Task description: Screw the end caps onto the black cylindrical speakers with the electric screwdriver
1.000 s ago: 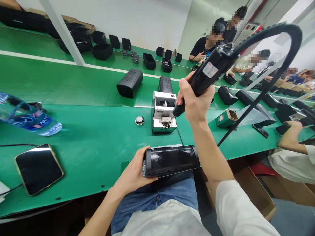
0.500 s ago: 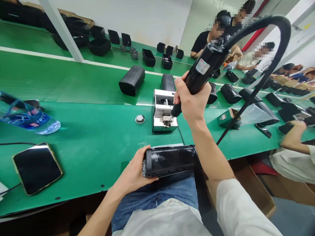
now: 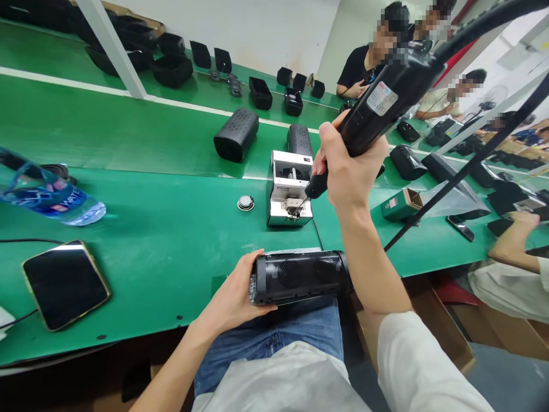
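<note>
My right hand is wrapped round a black electric screwdriver with a white label and a thick cable at its top. Its bit slants down to the front of a small silver screw feeder on the bench. My left hand grips the left end of a black cylindrical speaker, which lies sideways at the bench edge above my lap. The speaker's right end is partly behind my right forearm. A small round metal speaker driver lies left of the feeder.
On the left are a water bottle and a smartphone. Dark speaker housings stand behind the feeder. To the right are a green box, another phone and a co-worker's arm. The screwdriver cable crosses the right side.
My right hand and the screwdriver have shifted slightly right in view, the bit still at the feeder's front. My left hand keeps its hold on the speaker.
</note>
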Tool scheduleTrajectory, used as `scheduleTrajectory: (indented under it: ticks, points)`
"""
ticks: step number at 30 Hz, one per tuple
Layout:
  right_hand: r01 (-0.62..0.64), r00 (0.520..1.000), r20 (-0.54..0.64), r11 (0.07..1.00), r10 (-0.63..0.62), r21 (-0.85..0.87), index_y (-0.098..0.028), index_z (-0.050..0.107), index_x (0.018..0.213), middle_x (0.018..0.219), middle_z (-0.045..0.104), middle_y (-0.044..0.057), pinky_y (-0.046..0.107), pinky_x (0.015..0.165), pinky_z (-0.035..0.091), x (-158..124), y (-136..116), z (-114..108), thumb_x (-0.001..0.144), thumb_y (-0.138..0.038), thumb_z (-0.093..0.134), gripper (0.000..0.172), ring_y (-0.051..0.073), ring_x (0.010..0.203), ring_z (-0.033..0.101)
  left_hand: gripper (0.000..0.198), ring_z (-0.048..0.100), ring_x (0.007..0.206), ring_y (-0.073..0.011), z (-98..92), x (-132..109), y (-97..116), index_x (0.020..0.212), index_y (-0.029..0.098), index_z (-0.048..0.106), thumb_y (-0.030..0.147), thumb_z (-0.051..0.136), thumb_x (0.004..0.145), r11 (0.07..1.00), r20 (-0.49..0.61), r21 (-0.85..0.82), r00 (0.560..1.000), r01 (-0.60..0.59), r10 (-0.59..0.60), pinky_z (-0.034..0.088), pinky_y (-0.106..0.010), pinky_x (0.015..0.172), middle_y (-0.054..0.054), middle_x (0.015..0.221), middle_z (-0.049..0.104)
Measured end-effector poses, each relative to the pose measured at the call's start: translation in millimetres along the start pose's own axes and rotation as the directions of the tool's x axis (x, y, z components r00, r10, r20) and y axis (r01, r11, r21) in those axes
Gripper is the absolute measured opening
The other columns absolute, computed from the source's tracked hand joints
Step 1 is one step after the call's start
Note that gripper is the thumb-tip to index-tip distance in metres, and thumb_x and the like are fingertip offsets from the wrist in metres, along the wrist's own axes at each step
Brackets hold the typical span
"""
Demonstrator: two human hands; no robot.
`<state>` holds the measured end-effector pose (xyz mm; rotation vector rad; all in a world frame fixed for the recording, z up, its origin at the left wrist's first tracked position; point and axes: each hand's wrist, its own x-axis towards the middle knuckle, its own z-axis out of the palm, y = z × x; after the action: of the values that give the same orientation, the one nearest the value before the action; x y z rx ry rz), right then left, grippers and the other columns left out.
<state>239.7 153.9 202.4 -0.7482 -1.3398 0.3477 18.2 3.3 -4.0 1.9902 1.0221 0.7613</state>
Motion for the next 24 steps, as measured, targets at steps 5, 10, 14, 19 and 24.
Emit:
scheduleTrajectory:
  ticks: [5,10,14,19,24]
  points:
    - [-0.045,0.998,0.038,0.999,0.045,-0.020,-0.032,0.048,0.088,0.062,0.047,-0.009,0.031,0.046,0.041,8,12,-3,0.098,-0.072,0.077,0.051,0.009,0.048,0.042,0.118,0.057,0.155,-0.0448,-0.2,0,0,0.169,0.031,0.025,0.030,0.100,0.079,1.000,-0.011,0.011,1.000,-0.015,0.015,0.052,-0.067,0.128,-0.020,0.165,0.051]
    - [-0.106,0.992,0.071,0.993,0.102,0.050,-0.032,0.051,0.083,0.057,0.044,-0.011,0.032,0.041,0.035,3,2,-9,0.082,-0.076,0.089,0.059,0.008,0.044,0.038,0.116,0.058,0.154,-0.0440,-1.1,0,4,0.169,0.031,0.028,0.031,0.101,0.078,1.000,-0.024,0.003,1.000,0.008,-0.007,0.053,-0.063,0.127,-0.018,0.166,0.052]
    - [-0.170,0.984,0.079,0.981,0.163,0.095,-0.030,0.059,0.082,0.057,0.045,-0.008,0.032,0.041,0.039,-11,-36,-17,0.093,-0.047,0.086,0.034,0.011,0.042,0.041,0.118,0.058,0.154,-0.0435,-0.1,1,3,0.169,0.031,0.027,0.031,0.102,0.078,1.000,-0.030,0.005,0.999,-0.017,0.017,0.053,-0.063,0.128,-0.018,0.166,0.052]
    - [-0.207,0.973,0.141,0.965,0.185,0.161,-0.029,0.063,0.082,0.059,0.044,-0.006,0.030,0.038,0.040,-23,-81,-22,0.094,-0.025,0.081,0.022,0.011,0.040,0.043,0.117,0.057,0.155,-0.0451,0.2,0,0,0.170,0.030,0.028,0.032,0.101,0.078,1.000,-0.026,0.006,0.999,-0.027,0.027,0.053,-0.065,0.128,-0.019,0.166,0.052]
    - [-0.253,0.962,0.169,0.939,0.216,0.235,-0.027,0.067,0.085,0.059,0.047,-0.007,0.029,0.039,0.045,-30,-91,-16,0.095,-0.017,0.077,0.017,0.010,0.039,0.046,0.118,0.056,0.155,-0.0449,0.5,-1,1,0.170,0.030,0.028,0.029,0.101,0.078,1.000,-0.021,0.001,0.999,-0.028,0.028,0.052,-0.066,0.128,-0.019,0.166,0.052]
